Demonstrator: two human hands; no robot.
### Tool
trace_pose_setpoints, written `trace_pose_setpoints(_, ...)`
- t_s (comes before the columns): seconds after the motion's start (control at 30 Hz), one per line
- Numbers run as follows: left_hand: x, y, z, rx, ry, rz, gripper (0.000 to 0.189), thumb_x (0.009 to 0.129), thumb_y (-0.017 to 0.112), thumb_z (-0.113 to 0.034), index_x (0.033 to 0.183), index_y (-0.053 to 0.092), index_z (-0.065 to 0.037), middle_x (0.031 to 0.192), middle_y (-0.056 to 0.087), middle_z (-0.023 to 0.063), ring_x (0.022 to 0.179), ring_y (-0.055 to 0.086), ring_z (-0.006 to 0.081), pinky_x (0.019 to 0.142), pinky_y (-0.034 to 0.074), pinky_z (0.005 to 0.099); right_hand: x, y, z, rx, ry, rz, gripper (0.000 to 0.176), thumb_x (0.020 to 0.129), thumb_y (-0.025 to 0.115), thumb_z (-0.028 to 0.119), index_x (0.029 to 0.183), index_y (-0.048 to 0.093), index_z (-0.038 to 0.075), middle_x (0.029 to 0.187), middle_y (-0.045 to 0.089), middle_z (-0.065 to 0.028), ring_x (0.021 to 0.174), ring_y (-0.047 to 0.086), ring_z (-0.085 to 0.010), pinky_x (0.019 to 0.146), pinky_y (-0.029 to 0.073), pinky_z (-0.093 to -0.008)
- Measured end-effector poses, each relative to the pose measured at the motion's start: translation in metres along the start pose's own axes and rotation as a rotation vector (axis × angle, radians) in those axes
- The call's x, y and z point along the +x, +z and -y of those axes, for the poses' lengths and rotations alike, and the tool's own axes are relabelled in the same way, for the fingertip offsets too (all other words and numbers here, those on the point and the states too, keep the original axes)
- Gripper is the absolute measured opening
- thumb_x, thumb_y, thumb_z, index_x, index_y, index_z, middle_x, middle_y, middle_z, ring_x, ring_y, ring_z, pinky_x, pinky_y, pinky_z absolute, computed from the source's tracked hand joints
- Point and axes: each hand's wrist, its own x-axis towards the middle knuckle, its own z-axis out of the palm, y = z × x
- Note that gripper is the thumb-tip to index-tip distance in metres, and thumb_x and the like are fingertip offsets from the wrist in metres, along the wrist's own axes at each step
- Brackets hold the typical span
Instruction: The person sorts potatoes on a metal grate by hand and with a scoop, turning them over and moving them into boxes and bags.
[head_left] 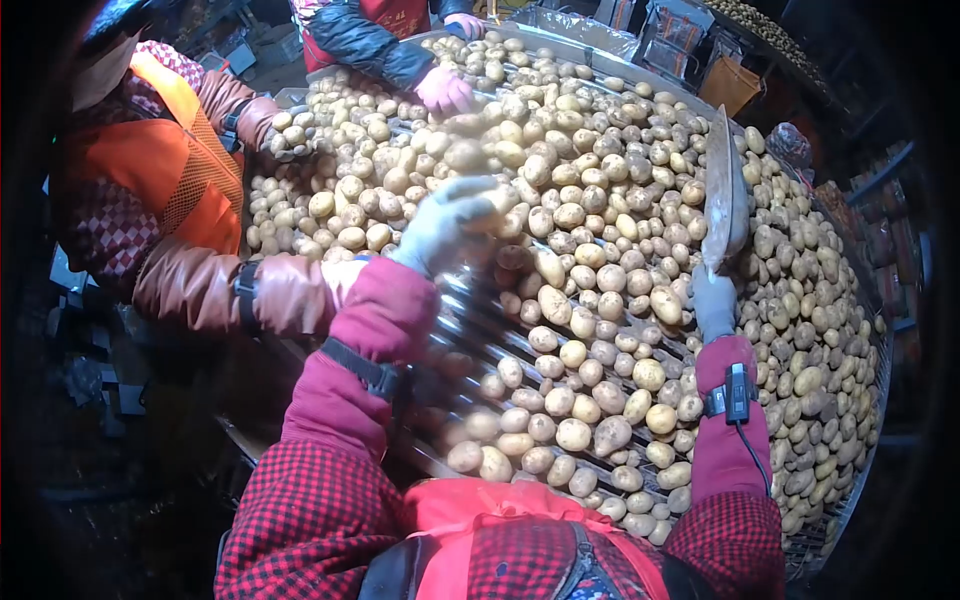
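Note:
My left hand [447, 226], in a pale grey glove, hovers over the left-middle of a broad layer of potatoes [572, 433]. Its fingers are curved and apart, slightly blurred, with no potato clearly inside them. A blurred potato [465, 155] shows just beyond the fingers. On the right, my gloved right hand [714, 303] is closed around the near end of a long, dull metal scoop [722, 195]. The scoop points away from me, its worn blade between the thinner potatoes and the heaped ones at right. Its handle is hidden by the glove.
Potatoes lie on a slatted metal surface [455, 345] with bars showing below my left hand. A co-worker in an orange vest [150, 190] reaches in from the left. Another co-worker's pink-gloved hand [445, 91] touches potatoes at the far side. A metal rim [640, 82] bounds the far edge.

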Motion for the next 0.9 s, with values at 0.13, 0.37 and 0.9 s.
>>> trace_pose_setpoints(0.13,0.104,-0.084,0.001,0.718,0.194,-0.357,0.031,0.094,0.071,-0.039,0.109,0.075,-0.012,0.089,0.075,0.0064,0.08,0.072,0.0203,0.073,0.058,0.0362,-0.011,-0.006,0.01,-0.01,-0.022,0.044,0.051,0.093,0.062,0.047,0.07,0.068,0.002,0.057,0.062,-0.0057,0.05,0.06,-0.0163,0.05,0.044,-0.0348)
trace_pose_setpoints(0.37,0.149,-0.04,-0.029,2.076,0.275,-0.095,0.064,0.08,0.077,-0.045,0.135,0.062,-0.017,0.125,0.069,0.0198,0.116,0.066,0.0363,0.097,0.052,0.0474,-0.017,-0.005,0.009,-0.01,-0.078,0.052,0.051,0.094,0.061,0.047,0.074,0.07,0.001,0.061,0.064,-0.005,0.051,0.061,-0.0161,0.05,0.046,-0.0345)
trace_pose_setpoints(0.9,0.041,0.01,-0.006,0.277,0.233,0.164,0.069,0.088,0.078,-0.017,0.15,0.048,-0.009,0.133,0.061,0.0083,0.117,0.059,0.0173,0.098,0.051,0.0332,-0.022,-0.005,0.018,-0.139,-0.205,-0.05,0.048,0.09,0.062,0.045,0.108,0.066,0.0,0.096,0.072,-0.0264,0.095,0.07,-0.0449,0.082,0.053,-0.0494)
